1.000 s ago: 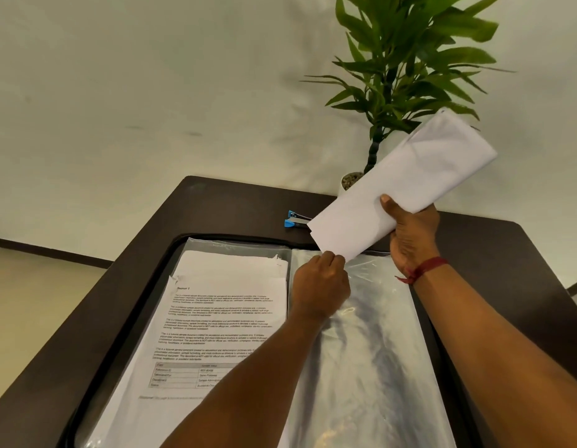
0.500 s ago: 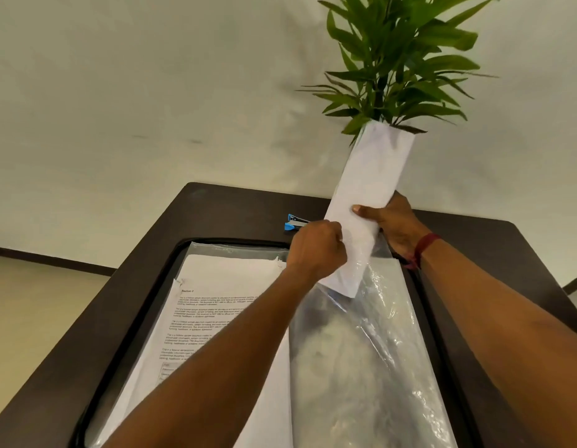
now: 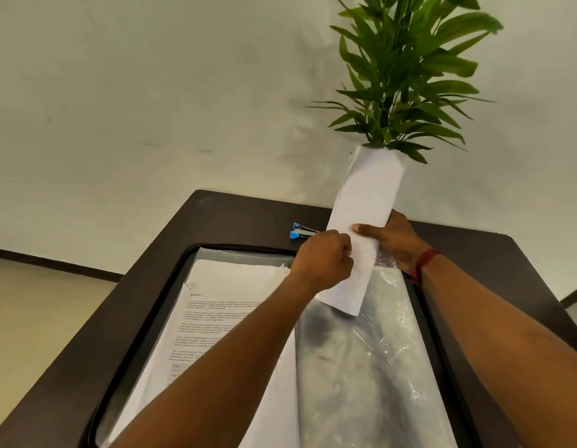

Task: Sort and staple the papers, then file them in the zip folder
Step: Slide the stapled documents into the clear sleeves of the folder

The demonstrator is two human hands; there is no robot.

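Printed papers [image 3: 216, 318]: flat in the zip folder's [image 3: 142, 334] left half, towards the table's [image 3: 216, 215] near-left corner.
Stapler [image 3: 301, 232]: far edge, idle.
Left hand [image 3: 324, 258]: curled, apparently pinching the clear sleeve's [image 3: 361, 367] mouth; best held wide.
Paper bundle [image 3: 366, 205]: steeply tilted, lower corner over the sleeve, clamped by the right hand [image 3: 393, 244]; feed straight.
Room: plant [image 3: 403, 92] crowds the bundle's top.
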